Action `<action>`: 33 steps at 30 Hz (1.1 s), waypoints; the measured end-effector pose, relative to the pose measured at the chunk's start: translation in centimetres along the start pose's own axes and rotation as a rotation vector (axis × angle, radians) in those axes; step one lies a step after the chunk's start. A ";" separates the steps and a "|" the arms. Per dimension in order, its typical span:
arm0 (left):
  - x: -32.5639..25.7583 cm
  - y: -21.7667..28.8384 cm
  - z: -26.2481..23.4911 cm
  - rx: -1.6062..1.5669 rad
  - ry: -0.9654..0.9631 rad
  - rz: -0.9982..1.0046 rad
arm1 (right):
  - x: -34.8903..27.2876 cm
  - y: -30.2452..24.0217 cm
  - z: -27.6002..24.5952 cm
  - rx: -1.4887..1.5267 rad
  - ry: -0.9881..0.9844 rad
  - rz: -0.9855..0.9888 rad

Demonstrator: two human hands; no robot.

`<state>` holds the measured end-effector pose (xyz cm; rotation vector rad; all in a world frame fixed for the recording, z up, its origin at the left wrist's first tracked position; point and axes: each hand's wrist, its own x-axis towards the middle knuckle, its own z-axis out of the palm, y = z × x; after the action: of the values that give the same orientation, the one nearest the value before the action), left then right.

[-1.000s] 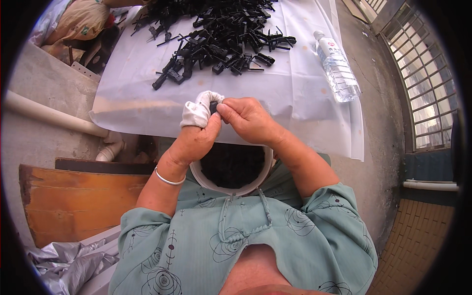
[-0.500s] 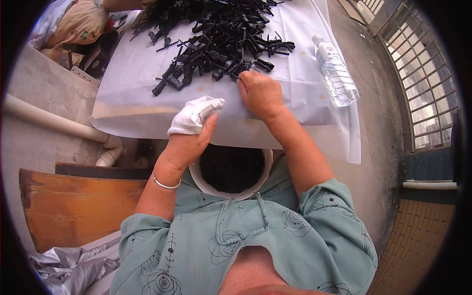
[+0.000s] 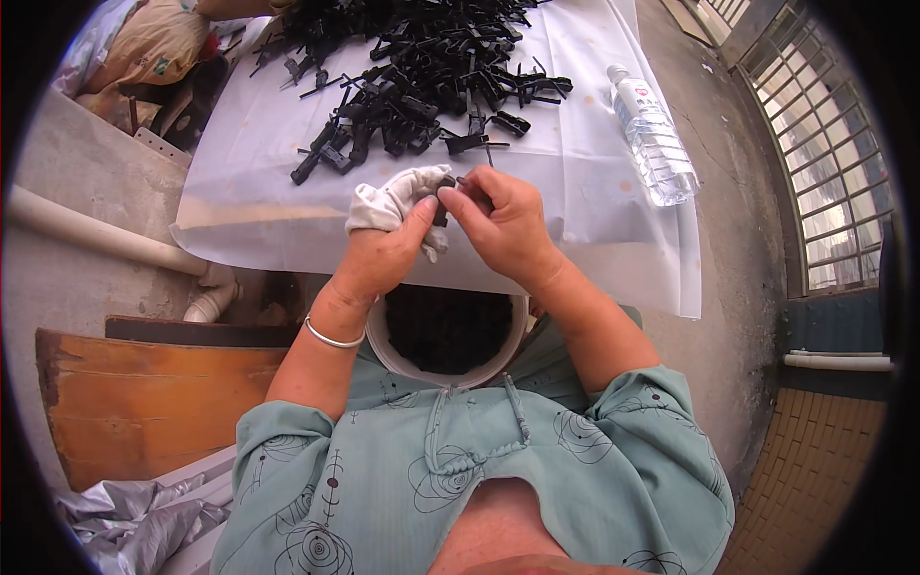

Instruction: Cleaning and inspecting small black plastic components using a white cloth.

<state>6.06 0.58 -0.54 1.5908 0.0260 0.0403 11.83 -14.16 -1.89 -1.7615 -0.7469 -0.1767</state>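
A small black plastic part [image 3: 443, 213] is pinched between my two hands, just above the near edge of the table. My left hand [image 3: 395, 216], with a white glove over its fingers and the thumb bare, closes on the part from the left. From the right, my bare right hand [image 3: 498, 216] grips it with thumb and forefinger, and a thin dark stem sticks up by the fingers. Most of the part is hidden by my fingers. Beyond my hands spreads a heap of similar black plastic parts [image 3: 412, 101], several with thin stems.
Below my hands, a white bucket [image 3: 376, 335] holding dark pieces stands between my legs. A clear water bottle [image 3: 656, 144] lies on the right of the white plastic table cover [image 3: 575, 192]. An orange-brown board [image 3: 153, 407] and a pale pipe [image 3: 105, 235] are at the left.
My right hand has drawn back from the heap's edge with a black part. My left hand has shifted slightly right, and both hands now meet on that part.
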 end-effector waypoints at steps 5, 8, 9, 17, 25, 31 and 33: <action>-0.8 0.6 0.5 -0.056 -0.002 0.029 | 0.5 0.5 0.1 0.325 -0.115 0.216; -0.7 0.4 0.9 0.003 0.085 0.066 | 0.3 0.7 -0.2 0.295 -0.181 0.054; -0.7 0.3 1.1 0.006 0.126 0.098 | 0.1 0.6 -0.1 0.213 -0.213 0.051; -0.9 -0.2 1.1 0.566 0.207 0.345 | -0.6 1.0 1.6 0.238 -0.195 0.288; -0.6 0.0 0.1 -0.138 0.140 0.092 | 0.4 0.4 -1.7 0.037 -0.355 0.110; -1.1 0.8 0.6 0.029 0.057 -0.044 | 0.4 0.9 -1.3 0.147 -0.198 -0.107; -1.3 0.7 0.7 -0.071 -0.005 -0.036 | 0.3 0.7 -0.9 0.235 -0.141 -0.163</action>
<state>4.75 -0.17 0.10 1.5189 0.0486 0.0087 12.69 -14.90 -2.02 -1.5017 -0.9737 -0.0713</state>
